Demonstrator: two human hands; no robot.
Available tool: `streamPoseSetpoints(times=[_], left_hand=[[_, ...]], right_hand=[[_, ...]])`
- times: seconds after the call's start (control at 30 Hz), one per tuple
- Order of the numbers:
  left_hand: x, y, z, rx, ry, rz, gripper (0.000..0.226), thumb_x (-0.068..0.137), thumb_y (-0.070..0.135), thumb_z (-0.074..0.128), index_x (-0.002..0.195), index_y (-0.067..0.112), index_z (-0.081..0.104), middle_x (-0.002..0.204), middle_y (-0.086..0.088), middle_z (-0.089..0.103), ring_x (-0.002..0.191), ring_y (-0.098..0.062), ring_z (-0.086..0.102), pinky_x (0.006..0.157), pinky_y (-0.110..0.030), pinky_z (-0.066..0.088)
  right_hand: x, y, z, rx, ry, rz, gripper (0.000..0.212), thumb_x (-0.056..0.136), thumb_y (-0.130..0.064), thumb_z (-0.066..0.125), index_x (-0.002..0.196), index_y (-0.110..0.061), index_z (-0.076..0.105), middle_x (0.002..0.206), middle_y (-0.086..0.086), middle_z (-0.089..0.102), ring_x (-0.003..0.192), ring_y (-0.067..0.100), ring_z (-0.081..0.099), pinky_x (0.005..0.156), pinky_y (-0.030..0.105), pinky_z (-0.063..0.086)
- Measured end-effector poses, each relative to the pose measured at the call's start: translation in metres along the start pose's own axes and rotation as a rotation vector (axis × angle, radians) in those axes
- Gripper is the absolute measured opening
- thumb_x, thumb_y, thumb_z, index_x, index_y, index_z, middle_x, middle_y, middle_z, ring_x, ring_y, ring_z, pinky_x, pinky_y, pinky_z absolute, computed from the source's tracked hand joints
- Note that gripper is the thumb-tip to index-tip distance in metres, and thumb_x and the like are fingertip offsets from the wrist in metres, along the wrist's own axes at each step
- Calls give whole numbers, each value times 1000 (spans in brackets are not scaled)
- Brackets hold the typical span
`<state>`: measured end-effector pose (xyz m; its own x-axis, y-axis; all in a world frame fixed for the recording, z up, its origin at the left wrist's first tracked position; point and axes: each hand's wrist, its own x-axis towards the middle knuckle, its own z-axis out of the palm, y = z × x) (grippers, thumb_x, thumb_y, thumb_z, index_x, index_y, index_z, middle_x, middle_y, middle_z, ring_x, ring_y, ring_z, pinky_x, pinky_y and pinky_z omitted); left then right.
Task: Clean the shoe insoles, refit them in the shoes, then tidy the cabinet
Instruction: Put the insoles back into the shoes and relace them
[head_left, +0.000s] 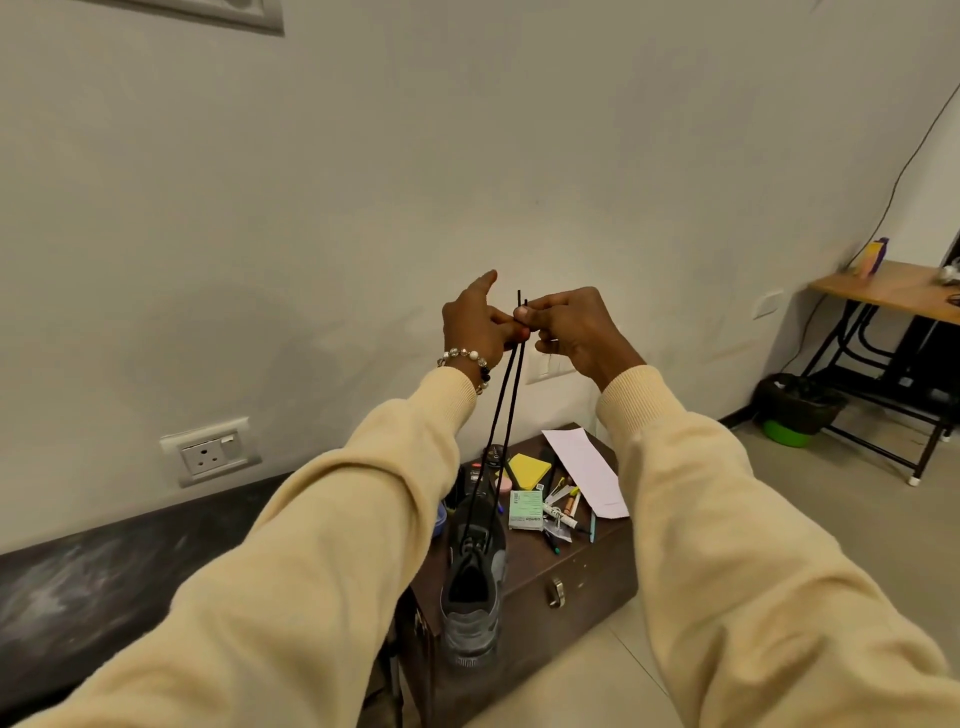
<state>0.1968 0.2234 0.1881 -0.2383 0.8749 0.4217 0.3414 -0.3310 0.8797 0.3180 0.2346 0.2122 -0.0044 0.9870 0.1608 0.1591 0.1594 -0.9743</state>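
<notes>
**Shoe laces pulled up, cabinet untidied**

Shoe (472, 587) standing on cabinet (571, 582). Left hand (470, 325) and right hand (569, 327) pinching both laces (506, 400) taut. Insole apparently refitted; stationery (545, 499) on top unsorted.

Lighting: soft, even and rather warm indoor light, moderately bright, with a faint broad shadow on the wall (363, 197) behind the raised arms and no hard glare. Sharpness: centre fairly crisp, the sleeves (291, 587) at the bottom edge soft and stretched (wide-angle lens). Distortion: the floor line and the table (893, 291) at far right bend and tilt noticeably.
</notes>
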Motion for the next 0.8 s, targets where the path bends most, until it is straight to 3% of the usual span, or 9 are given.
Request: streamPoseSetpoints(times=[0.13, 0.23, 0.3, 0.37, 0.43, 0.5, 0.6, 0.7, 0.8], left_hand=[[-9, -13, 5, -124, -165, -142, 40, 85, 0, 67, 124, -1, 59, 94, -16, 72, 74, -22, 71, 58, -19, 56], [-19, -35, 10, -83, -319, -155, 22, 92, 6, 59, 112, 2, 67, 100, -15, 72, 86, -24, 70, 74, -25, 57], [-23, -52, 10, -63, -392, -177, 22, 94, 6, 57, 112, 8, 68, 96, -10, 72, 89, -23, 68, 89, -36, 54], [-25, -66, 6, -4, -430, -180, 21, 92, 7, 59, 111, 10, 70, 95, -7, 72, 88, -21, 68, 93, -41, 52], [-25, -75, 1, 89, -417, -159, 21, 89, 7, 64, 109, 10, 71, 95, -7, 73, 86, -20, 69, 91, -40, 54], [-22, -78, -5, 169, -352, -117, 22, 84, 8, 70, 106, 9, 73, 94, -10, 73, 81, -17, 69, 85, -30, 54], [-10, -72, -15, 353, -333, -4, 24, 79, 10, 75, 104, 10, 74, 94, -8, 73, 81, -11, 64, 79, -18, 45], [-1, -65, -19, 543, -389, 100, 23, 79, 13, 76, 102, 12, 75, 96, -6, 74, 83, -10, 62, 81, -21, 45], [4, -60, -19, 654, -430, 182, 22, 79, 16, 77, 101, 13, 75, 96, -6, 74, 80, -11, 62, 83, -27, 51]], right_hand=[[7, 4, 2, -17, 20, -32, 13, 78, -8, 75, 87, 1, 71, 72, 9, 63, 59, 15, 53, 54, 25, 48], [11, 10, 1, -15, 50, -32, 10, 83, -7, 70, 88, 1, 70, 71, 8, 60, 61, 16, 52, 56, 25, 48], [12, 14, -4, 35, 73, 0, 13, 86, -6, 66, 94, 4, 68, 74, 9, 58, 62, 16, 50, 58, 26, 48], [11, 20, -11, 157, 103, 62, 10, 87, -2, 61, 93, 6, 66, 74, 9, 56, 61, 15, 47, 57, 26, 46], [11, 33, -18, 293, 131, 135, 8, 89, 2, 56, 90, 5, 64, 73, 10, 54, 60, 14, 44, 55, 26, 44], [10, 53, -25, 394, 151, 206, 7, 89, 2, 56, 94, 5, 61, 69, 9, 52, 58, 14, 44, 53, 24, 44], [5, 93, -27, 547, 172, 321, 2, 87, 4, 57, 88, 4, 57, 66, 11, 51, 52, 13, 45, 44, 21, 42], [-6, 133, -15, 609, 184, 450, 9, 85, 7, 55, 76, 6, 54, 65, 15, 52, 48, 15, 49, 38, 17, 42], [-21, 161, 8, 638, 127, 546, 9, 85, 8, 56, 76, 7, 56, 69, 17, 56, 52, 14, 53, 42, 16, 47]])
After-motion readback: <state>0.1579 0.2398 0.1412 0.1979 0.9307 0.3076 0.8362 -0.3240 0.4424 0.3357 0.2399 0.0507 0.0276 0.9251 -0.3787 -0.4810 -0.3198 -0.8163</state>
